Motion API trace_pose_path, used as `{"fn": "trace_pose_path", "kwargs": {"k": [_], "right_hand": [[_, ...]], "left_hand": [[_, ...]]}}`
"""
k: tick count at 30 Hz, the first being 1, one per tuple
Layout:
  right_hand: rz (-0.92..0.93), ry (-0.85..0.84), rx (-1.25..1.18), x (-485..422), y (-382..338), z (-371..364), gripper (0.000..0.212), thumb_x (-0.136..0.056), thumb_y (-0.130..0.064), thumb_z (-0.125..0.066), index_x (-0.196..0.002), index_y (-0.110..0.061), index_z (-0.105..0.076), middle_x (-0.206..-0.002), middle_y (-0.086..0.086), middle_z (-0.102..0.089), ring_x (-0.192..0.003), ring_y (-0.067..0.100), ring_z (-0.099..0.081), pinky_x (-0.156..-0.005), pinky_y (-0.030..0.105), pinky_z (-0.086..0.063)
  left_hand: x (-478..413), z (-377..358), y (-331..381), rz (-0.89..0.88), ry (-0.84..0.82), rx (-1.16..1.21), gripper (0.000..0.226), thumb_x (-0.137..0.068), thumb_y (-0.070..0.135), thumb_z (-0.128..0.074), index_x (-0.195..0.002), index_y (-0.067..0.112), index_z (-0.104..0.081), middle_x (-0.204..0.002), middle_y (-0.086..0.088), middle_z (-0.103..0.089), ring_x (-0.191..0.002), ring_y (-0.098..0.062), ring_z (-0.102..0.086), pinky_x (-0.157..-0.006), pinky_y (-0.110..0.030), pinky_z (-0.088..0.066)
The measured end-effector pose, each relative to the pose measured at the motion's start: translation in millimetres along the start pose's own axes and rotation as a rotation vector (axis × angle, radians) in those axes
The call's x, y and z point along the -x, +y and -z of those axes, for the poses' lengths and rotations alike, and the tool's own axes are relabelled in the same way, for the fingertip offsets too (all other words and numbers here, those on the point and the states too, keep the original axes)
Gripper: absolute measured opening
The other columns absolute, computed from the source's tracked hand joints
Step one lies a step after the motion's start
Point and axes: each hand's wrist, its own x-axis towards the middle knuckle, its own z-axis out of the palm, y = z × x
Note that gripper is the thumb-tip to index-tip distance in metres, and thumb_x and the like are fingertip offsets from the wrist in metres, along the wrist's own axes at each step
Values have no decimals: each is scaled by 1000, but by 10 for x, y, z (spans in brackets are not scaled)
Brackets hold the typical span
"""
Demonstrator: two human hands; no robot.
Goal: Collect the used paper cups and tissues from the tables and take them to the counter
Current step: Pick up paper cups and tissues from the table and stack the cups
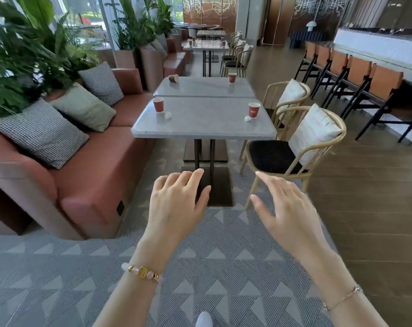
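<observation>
On the near grey table [203,128] stand two red paper cups, one at the left [158,104] and one at the right [254,110]. A crumpled white tissue [168,115] lies beside the left cup, another tissue [247,118] beside the right cup. The table behind [203,89] carries a cup tipped on its side [173,78] and an upright red cup [232,78]. My left hand [176,204] and my right hand [287,208] hover over the floor short of the near table, fingers relaxed, holding nothing.
A red-brown sofa [94,175] with several cushions runs along the left, plants behind it. Wooden chairs with white cushions [292,147] stand right of the tables. Bar stools [365,83] line a white counter [377,46] at the far right. More tables with cups [206,44] stand farther back.
</observation>
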Motion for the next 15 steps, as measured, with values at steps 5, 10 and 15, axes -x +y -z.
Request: {"fn": "trace_pose_path", "kwargs": {"k": [5,10,15], "right_hand": [[-31,21,-4,-776,114,-230,47,-91,-38,-53,-134,-18,-51,-126,-1,-61,-118,19,-56,-92,28,-36],[-43,39,-1,-1402,303,-480,47,-91,-37,-55,-134,-19,-50,-126,-2,-61,-118,18,-55,-91,26,-34],[-52,32,-33,-1941,467,-746,47,-91,-39,-54,-133,-18,-51,-125,-2,-61,-117,18,-56,-93,31,-42]], "left_hand": [[-744,-302,-280,-4,3,34,41,-91,40,-41,-116,15,-61,-97,2,-69,-93,-23,-64,-84,-40,-46],[-1350,-604,-481,-25,-1,16,45,-91,43,-35,-116,16,-61,-98,2,-69,-93,-23,-64,-84,-40,-46],[-1862,-921,-658,-14,-16,9,41,-90,41,-43,-117,16,-61,-101,2,-70,-95,-24,-64,-86,-41,-46]]}}
